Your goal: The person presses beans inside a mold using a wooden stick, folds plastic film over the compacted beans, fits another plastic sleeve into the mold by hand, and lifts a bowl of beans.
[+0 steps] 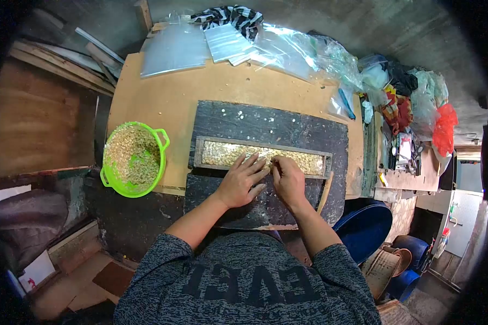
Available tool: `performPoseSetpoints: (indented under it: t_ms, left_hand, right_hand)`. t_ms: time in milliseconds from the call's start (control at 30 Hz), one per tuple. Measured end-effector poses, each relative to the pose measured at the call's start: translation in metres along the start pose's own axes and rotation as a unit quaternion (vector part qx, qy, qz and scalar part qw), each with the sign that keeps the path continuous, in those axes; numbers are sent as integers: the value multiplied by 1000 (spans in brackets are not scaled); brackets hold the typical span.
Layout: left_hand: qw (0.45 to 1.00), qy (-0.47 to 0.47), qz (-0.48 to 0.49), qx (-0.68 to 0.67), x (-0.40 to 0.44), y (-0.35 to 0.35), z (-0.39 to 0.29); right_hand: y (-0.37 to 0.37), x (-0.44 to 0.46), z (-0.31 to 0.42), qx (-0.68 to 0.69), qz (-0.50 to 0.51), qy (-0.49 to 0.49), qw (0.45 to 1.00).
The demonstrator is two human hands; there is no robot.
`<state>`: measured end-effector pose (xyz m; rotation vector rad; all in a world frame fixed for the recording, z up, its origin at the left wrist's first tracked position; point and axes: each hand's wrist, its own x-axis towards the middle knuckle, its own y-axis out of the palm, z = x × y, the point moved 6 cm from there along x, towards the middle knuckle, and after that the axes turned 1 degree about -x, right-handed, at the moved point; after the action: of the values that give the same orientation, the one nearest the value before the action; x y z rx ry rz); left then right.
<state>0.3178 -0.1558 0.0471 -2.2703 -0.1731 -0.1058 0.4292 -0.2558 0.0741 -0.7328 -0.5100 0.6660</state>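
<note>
A long narrow wooden frame [199, 154] lies on a dark board, filled with pale beans [226, 152] that seem to be covered by clear plastic film. My left hand [242, 181] rests with its fingers spread over the middle of the frame and its near edge. Just right of it, my right hand [289, 183] has its fingers curled together at the bean layer; whatever they pinch is hidden. To the left stands a bright green colander [161, 157] with more loose pale beans inside.
Underneath is a dark board [265, 124] on a tan table [168, 97]. A wooden stick [325, 194] lies by the frame's right end. Clear plastic sheets [174, 50] and crumpled bags [336, 60] line the back. A blue tub [365, 230] stands below right.
</note>
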Motion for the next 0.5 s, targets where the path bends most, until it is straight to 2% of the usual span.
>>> performPoseSetpoints:
  t_ms: [133, 333, 433, 500]
  left_hand:
    - [1000, 7, 0, 3, 0, 0, 0]
    - [1000, 8, 3, 6, 0, 0, 0]
    - [1000, 7, -5, -6, -1, 0, 1]
    - [1000, 11, -10, -7, -2, -1, 0]
  right_hand:
    - [2, 2, 4, -43, 4, -24, 999]
    - [9, 1, 5, -120, 66, -53, 989]
    - [0, 1, 10, -78, 47, -42, 995]
    - [-14, -1, 3, 14, -13, 3, 1000]
